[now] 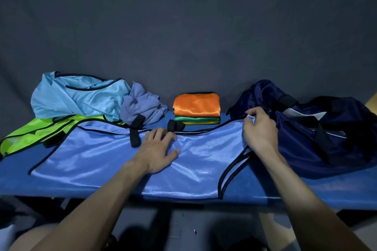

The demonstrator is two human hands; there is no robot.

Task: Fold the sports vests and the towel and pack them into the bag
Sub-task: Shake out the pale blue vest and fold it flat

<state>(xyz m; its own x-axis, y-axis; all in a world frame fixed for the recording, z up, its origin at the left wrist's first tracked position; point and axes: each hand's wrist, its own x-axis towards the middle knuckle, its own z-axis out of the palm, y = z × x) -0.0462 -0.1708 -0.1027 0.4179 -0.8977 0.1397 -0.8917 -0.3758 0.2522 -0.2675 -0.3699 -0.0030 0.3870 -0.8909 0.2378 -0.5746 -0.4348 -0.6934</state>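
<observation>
Left hand lies flat w/ loose fingers on the blue vest spread on the table, right hand pinches its far corner next to the dark bag, folded vests behind.

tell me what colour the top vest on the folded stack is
Orange, seen clearly in the head view.

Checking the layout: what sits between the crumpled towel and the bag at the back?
In the head view, a folded vest stack, orange on top, sits on the bench between the towel and the bag.
</observation>
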